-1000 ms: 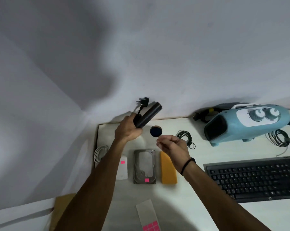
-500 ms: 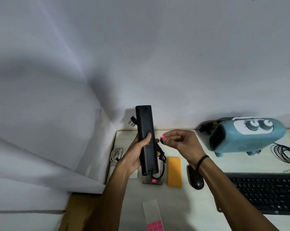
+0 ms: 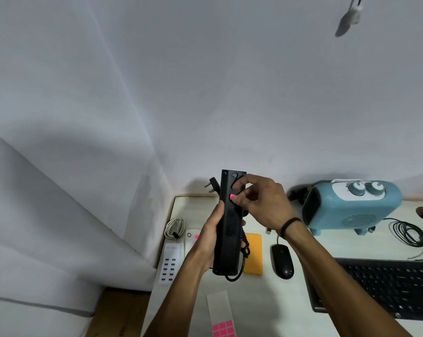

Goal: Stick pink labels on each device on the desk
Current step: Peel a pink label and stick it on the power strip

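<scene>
My left hand (image 3: 209, 237) grips a long black power strip (image 3: 228, 229), held upright above the desk's back left part. My right hand (image 3: 259, 203) pinches a small pink label (image 3: 232, 197) against the strip's upper face, thumb and fingertips on it. The strip's plug (image 3: 211, 185) sticks out behind it and its cord hangs below. A strip of backing paper with several pink labels (image 3: 222, 329) lies on the desk at the near edge. A white device with a pink label (image 3: 197, 236) lies partly hidden behind my left hand.
On the desk (image 3: 290, 300) lie a white multi-port charger (image 3: 169, 262), a coiled white cable (image 3: 174, 227), an orange flat device (image 3: 253, 253), a black mouse (image 3: 282, 260), a black keyboard (image 3: 380, 285), a blue fan heater (image 3: 351, 205) and a coiled dark cable (image 3: 411, 235). Walls close off back and left.
My right hand moved left and up from beside the strip onto its upper face, bringing the pink label against it. The left hand holds the strip as before; the view shifted slightly.
</scene>
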Demonstrator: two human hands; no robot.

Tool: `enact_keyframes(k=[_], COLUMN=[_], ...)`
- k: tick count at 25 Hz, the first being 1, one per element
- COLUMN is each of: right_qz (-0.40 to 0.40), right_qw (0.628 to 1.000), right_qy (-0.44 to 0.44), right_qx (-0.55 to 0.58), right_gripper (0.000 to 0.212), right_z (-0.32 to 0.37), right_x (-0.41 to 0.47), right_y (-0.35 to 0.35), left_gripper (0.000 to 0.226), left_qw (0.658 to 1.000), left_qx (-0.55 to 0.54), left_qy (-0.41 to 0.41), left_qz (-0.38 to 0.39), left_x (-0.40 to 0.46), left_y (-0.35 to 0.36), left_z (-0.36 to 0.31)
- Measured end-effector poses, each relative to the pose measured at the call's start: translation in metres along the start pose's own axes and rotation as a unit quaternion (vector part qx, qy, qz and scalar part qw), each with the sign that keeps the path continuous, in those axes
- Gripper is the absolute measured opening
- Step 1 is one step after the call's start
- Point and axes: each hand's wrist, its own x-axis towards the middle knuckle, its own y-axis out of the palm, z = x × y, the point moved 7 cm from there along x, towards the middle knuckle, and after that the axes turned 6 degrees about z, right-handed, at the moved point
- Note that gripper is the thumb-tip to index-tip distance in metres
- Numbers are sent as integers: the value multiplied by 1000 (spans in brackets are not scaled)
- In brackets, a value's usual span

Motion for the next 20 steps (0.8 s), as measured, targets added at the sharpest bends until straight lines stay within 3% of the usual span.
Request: enact_keyframes(k=[4, 9, 13, 16, 20], right_qz=[-27, -66, -63, -24, 3], right_qw=[999, 997, 995, 998, 998], right_qy=[19, 36, 74, 53, 42], right_qx=[13, -1, -23, -22, -37], right_gripper=[44, 51, 62, 45, 40], right_z=[4, 12, 13, 6, -3], right_x=[-2, -2, -2, 3, 4], right_y=[-6, -15, -23, -16, -7], left_gripper=[66, 56, 60, 61, 61], left_qw=[1000, 994, 993, 993, 994], left_qx=[7, 71, 65, 65, 79], left_qy=[17, 83, 96, 99, 70], left_qz=[-14, -26, -30, -22, -29], left_x=[-5, -8, -8, -8, -5], left_y=[5, 11, 10, 10, 5], left_z=[-6, -21, -21, -24, -21])
